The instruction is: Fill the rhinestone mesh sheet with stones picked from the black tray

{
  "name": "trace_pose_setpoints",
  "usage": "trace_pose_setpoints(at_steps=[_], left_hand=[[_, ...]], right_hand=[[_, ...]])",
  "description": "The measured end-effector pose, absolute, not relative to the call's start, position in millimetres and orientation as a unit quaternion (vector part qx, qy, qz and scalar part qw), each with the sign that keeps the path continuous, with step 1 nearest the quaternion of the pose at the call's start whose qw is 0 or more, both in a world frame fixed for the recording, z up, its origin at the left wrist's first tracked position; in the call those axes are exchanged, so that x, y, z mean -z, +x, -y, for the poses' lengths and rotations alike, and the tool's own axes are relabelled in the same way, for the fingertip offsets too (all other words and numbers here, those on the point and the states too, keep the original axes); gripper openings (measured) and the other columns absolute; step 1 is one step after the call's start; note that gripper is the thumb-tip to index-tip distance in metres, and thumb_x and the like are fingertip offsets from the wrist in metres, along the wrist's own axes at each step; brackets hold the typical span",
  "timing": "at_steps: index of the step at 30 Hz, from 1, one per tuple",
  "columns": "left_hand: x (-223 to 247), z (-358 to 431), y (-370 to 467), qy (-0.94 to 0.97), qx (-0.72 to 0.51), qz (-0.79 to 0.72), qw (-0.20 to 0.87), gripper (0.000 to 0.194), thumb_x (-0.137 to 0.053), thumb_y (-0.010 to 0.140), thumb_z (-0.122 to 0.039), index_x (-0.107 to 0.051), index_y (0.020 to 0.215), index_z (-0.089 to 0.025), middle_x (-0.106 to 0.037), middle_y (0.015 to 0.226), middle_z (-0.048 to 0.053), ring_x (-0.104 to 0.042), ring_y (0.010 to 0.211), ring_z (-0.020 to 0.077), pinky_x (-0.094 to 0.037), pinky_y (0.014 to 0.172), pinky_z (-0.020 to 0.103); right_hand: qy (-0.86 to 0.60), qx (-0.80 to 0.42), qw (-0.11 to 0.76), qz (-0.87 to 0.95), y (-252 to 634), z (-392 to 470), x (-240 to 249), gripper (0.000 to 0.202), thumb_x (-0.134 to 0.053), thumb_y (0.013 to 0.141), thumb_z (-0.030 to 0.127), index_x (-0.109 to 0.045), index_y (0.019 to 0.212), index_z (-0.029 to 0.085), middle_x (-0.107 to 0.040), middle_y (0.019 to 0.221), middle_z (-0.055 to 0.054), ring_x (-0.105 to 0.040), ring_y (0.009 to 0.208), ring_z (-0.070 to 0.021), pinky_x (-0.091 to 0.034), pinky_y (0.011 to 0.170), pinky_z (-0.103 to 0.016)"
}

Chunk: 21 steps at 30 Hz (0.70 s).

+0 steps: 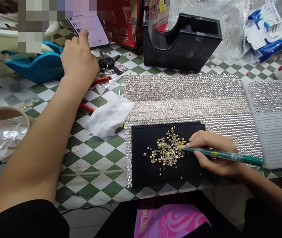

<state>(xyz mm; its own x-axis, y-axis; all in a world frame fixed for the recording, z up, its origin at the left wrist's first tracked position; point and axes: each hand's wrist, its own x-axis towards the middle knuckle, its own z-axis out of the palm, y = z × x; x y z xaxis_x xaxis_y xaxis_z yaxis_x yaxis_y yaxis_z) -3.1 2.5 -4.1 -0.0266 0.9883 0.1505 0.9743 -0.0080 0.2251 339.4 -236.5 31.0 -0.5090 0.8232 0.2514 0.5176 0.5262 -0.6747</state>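
Observation:
My left hand (80, 59) reaches to the upper left, its index fingertip on the lit screen of a smartphone (93, 29); it grips nothing. My right hand (215, 150) pinches a slim green pen (230, 156) with a yellowish tip. That tip touches a loose pile of gold-backed rhinestones (167, 152). Under the pile lies a black ridged tray (141, 162). The tray rests on a wide sheet set with rows of clear rhinestones (187, 87). At the right is a white grooved board (279, 135), its upper part covered with rhinestones.
A black tape dispenser (180, 49) and a blue one (41, 67) stand behind. Keys (107, 62) lie near my left hand, and a crumpled white tissue (108, 115) beside the sheet. Also around are a wipes pack (269, 33), a red paper bag (124, 23) and a round tub (28, 122).

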Motion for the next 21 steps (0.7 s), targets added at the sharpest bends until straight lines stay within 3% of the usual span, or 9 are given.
trace_pose_setpoints(at_steps=[7, 12, 15, 17, 21], left_hand=[[3, -4, -3, 0.695, -0.136, -0.705, 0.020, 0.072, -0.028, 0.088, -0.042, -0.027, 0.155, -0.015, -0.046, 0.143, 0.014, -0.036, 0.134, 0.0357, -0.033, 0.111, 0.054], [3, -3, -3, 0.696, -0.139, -0.704, 0.021, 0.071, -0.028, 0.088, -0.041, -0.028, 0.155, -0.016, -0.046, 0.142, 0.014, -0.036, 0.134, 0.0364, -0.033, 0.112, 0.055], [3, -3, -2, 0.699, -0.130, -0.703, 0.015, 0.069, -0.027, 0.089, -0.037, -0.027, 0.155, -0.016, -0.045, 0.143, 0.014, -0.036, 0.134, 0.0362, -0.034, 0.111, 0.056], [3, -2, 0, 0.700, -0.119, -0.704, 0.004, 0.069, -0.027, 0.089, -0.033, -0.027, 0.155, -0.014, -0.045, 0.143, 0.016, -0.038, 0.134, 0.0361, -0.036, 0.110, 0.055], [1, -1, 4, 0.694, -0.102, -0.712, -0.016, 0.071, -0.034, 0.085, -0.026, -0.029, 0.153, -0.008, -0.047, 0.141, 0.020, -0.041, 0.132, 0.0399, -0.039, 0.108, 0.056]], right_hand=[[-0.411, -0.287, 0.298, 0.812, 343, 236, -33, 0.012, -0.057, 0.086, 0.013, -0.061, 0.094, 0.021, -0.069, 0.084, -0.002, -0.069, 0.083, -0.0113, -0.055, 0.069, -0.021], [-0.441, -0.284, 0.343, 0.779, 356, 237, -36, 0.023, -0.058, 0.084, 0.010, -0.066, 0.100, 0.023, -0.070, 0.090, -0.002, -0.070, 0.089, -0.0140, -0.058, 0.074, -0.026], [-0.500, -0.196, 0.437, 0.722, 377, 223, -35, 0.025, -0.060, 0.081, 0.009, -0.072, 0.097, 0.023, -0.071, 0.088, -0.002, -0.071, 0.082, -0.0168, -0.058, 0.066, -0.031], [-0.524, -0.090, 0.529, 0.661, 399, 206, -31, 0.016, -0.062, 0.077, 0.012, -0.075, 0.085, 0.018, -0.068, 0.072, -0.003, -0.067, 0.063, -0.0167, -0.050, 0.049, -0.029], [-0.581, -0.022, 0.576, 0.575, 450, 175, -16, 0.012, -0.061, 0.065, 0.017, -0.071, 0.071, 0.013, -0.060, 0.058, -0.004, -0.062, 0.053, -0.0173, -0.045, 0.047, -0.030]])
